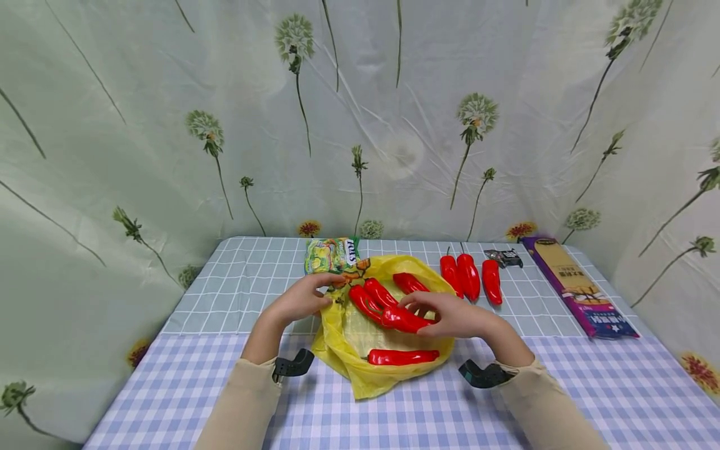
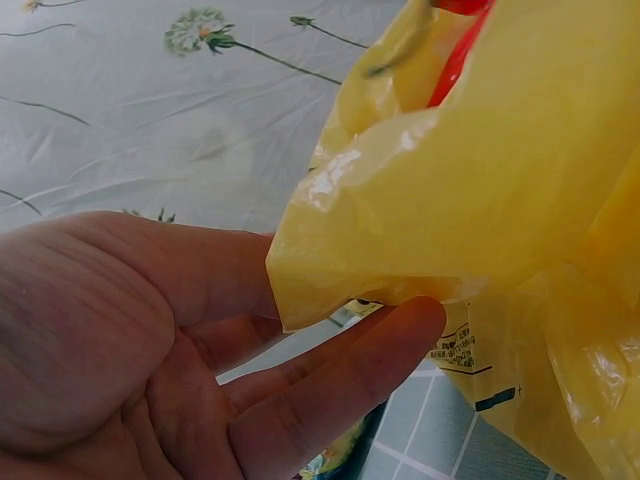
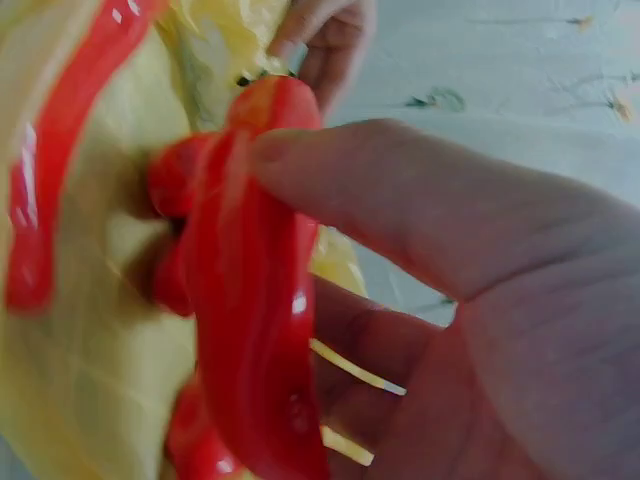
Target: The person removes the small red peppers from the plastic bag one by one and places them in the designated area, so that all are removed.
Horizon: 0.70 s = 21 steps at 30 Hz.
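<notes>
A yellow plastic bag (image 1: 360,340) is spread on the checked tablecloth (image 1: 185,400), its rim pinched by the left hand (image 1: 300,300); that pinch is confirmed only in the left wrist view. A red pepper (image 1: 405,320) over the bag is gripped by the right hand (image 1: 452,315). Three more peppers (image 1: 469,278) beside the bag are seen from the head alone.

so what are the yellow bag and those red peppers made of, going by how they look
Yellow bag: thin plastic film, it seems; it crinkles, shines and lets light through where the left hand pinches its edge. Red peppers, like the one gripped by the right hand, pepper: very glossy, evenly coloured skin; real or plastic replicas, I cannot tell.
</notes>
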Each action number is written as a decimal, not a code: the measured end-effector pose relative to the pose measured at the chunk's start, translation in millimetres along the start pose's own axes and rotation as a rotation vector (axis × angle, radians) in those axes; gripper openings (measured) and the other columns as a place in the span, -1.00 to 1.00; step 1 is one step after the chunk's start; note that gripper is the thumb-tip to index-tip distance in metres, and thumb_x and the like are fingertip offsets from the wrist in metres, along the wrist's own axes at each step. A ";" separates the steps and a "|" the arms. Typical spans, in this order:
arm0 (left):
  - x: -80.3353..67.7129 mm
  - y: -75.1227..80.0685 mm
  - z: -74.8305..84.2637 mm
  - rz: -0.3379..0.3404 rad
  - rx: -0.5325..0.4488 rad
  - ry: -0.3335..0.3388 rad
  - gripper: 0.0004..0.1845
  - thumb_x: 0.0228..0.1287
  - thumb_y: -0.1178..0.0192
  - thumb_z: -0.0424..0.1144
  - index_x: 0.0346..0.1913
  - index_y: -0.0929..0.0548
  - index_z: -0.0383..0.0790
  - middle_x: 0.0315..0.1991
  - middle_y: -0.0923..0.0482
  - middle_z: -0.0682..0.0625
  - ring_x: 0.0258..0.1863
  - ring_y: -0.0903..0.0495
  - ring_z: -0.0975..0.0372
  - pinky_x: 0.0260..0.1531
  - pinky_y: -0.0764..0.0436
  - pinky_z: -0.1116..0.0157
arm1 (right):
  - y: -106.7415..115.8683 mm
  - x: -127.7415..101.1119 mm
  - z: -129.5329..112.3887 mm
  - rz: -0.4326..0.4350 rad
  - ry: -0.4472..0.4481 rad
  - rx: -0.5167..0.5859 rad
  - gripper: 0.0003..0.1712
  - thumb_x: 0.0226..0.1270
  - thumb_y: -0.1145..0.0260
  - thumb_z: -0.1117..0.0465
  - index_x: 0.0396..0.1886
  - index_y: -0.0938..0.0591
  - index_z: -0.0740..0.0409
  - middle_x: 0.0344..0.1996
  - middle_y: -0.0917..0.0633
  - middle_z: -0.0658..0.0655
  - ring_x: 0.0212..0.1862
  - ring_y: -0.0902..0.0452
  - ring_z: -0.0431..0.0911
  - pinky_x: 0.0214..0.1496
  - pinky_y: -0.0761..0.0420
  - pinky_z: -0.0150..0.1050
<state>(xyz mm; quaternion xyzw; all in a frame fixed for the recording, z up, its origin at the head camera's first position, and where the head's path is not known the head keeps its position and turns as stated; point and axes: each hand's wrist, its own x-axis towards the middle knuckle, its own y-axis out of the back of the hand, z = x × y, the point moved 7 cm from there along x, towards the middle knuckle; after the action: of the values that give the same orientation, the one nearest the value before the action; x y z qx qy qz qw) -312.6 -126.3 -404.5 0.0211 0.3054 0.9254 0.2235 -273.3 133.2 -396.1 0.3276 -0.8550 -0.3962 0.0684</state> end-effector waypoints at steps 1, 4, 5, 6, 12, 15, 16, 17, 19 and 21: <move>0.2 -0.2 -0.2 -0.002 -0.004 -0.001 -0.41 0.27 -0.08 -0.50 0.38 -0.48 -0.17 0.38 -0.43 -0.22 -0.34 -0.60 0.19 -0.40 -0.67 0.18 | 5.6 -2.2 0.5 0.027 0.009 -0.004 -0.38 0.16 -0.48 0.23 0.24 -0.54 -0.12 0.10 -0.67 0.05 0.14 -0.56 0.02 0.04 -0.70 -0.10; 0.3 0.0 -0.4 -0.002 -0.010 0.002 -0.41 0.27 -0.09 -0.51 0.38 -0.49 -0.16 0.39 -0.42 -0.22 -0.36 -0.59 0.19 -0.41 -0.67 0.18 | 23.4 -8.8 3.0 0.119 0.033 0.002 -0.34 0.18 -0.48 0.23 0.30 -0.51 -0.07 0.14 -0.65 0.12 0.16 -0.55 0.06 0.01 -0.70 -0.12; 0.3 0.2 -0.2 -0.001 -0.011 0.000 -0.41 0.26 -0.09 -0.51 0.38 -0.49 -0.17 0.39 -0.42 -0.22 -0.36 -0.59 0.19 -0.41 -0.67 0.17 | 29.6 -11.1 3.8 0.154 0.041 0.003 -0.33 0.19 -0.47 0.23 0.32 -0.49 -0.05 0.16 -0.64 0.14 0.16 -0.55 0.08 -0.01 -0.70 -0.13; 0.2 0.5 0.1 0.000 -0.011 -0.003 -0.41 0.26 -0.08 -0.51 0.38 -0.49 -0.17 0.39 -0.42 -0.23 -0.37 -0.59 0.19 -0.41 -0.66 0.16 | 35.8 -13.3 5.3 0.188 0.049 0.008 -0.32 0.19 -0.47 0.22 0.33 -0.48 -0.04 0.17 -0.63 0.17 0.15 -0.55 0.09 -0.02 -0.71 -0.14; 0.2 0.7 0.1 0.006 0.002 -0.004 -0.42 0.28 -0.09 -0.50 0.38 -0.49 -0.17 0.37 -0.45 -0.21 -0.36 -0.58 0.19 -0.40 -0.68 0.12 | 67.9 -27.8 22.5 0.388 0.016 0.076 -0.28 0.27 -0.42 0.21 0.41 -0.40 -0.03 0.22 -0.59 0.27 0.17 -0.55 0.18 -0.09 -0.76 -0.14; -0.2 0.5 0.1 0.009 0.004 0.001 -0.42 0.28 -0.10 -0.50 0.38 -0.49 -0.16 0.37 -0.45 -0.20 -0.35 -0.59 0.18 -0.39 -0.68 0.13 | 80.3 -35.1 34.5 0.467 -0.029 0.114 -0.25 0.29 -0.40 0.20 0.46 -0.35 -0.03 0.28 -0.54 0.33 0.19 -0.52 0.23 -0.03 -0.74 -0.02; -0.3 0.5 0.2 0.009 0.004 0.002 -0.42 0.28 -0.10 -0.50 0.38 -0.49 -0.17 0.37 -0.45 -0.21 -0.34 -0.59 0.18 -0.39 -0.68 0.13 | 83.8 -37.3 39.1 0.489 -0.047 0.124 -0.24 0.31 -0.39 0.19 0.48 -0.33 -0.04 0.30 -0.52 0.34 0.21 -0.51 0.24 0.02 -0.72 0.04; -0.5 0.6 0.4 0.010 0.002 0.005 -0.42 0.28 -0.10 -0.50 0.38 -0.49 -0.16 0.37 -0.45 -0.20 -0.33 -0.59 0.17 -0.39 -0.68 0.14 | 87.0 -39.5 44.5 0.513 -0.070 0.136 -0.22 0.31 -0.39 0.18 0.49 -0.32 -0.05 0.32 -0.50 0.34 0.23 -0.49 0.25 0.05 -0.70 0.08; -0.5 0.5 0.6 0.009 0.001 0.004 -0.42 0.28 -0.10 -0.50 0.38 -0.49 -0.17 0.37 -0.44 -0.21 -0.32 -0.59 0.16 -0.38 -0.68 0.15 | 92.3 -43.8 55.8 0.556 -0.112 0.158 -0.20 0.32 -0.38 0.15 0.52 -0.28 -0.05 0.36 -0.46 0.35 0.26 -0.47 0.26 0.11 -0.65 0.16; -0.6 0.5 1.1 0.009 -0.003 0.001 -0.42 0.28 -0.09 -0.50 0.37 -0.49 -0.18 0.37 -0.44 -0.22 -0.31 -0.60 0.16 -0.38 -0.68 0.15 | 96.0 -48.3 67.1 0.594 -0.151 0.175 -0.19 0.35 -0.36 0.11 0.54 -0.25 -0.06 0.39 -0.43 0.35 0.31 -0.43 0.27 0.17 -0.59 0.21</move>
<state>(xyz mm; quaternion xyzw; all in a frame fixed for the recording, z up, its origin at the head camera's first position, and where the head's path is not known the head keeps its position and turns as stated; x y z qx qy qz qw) -312.0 -126.3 -403.2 0.0218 0.3041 0.9268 0.2194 -309.7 250.7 -365.3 0.0379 -0.9467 -0.3072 0.0890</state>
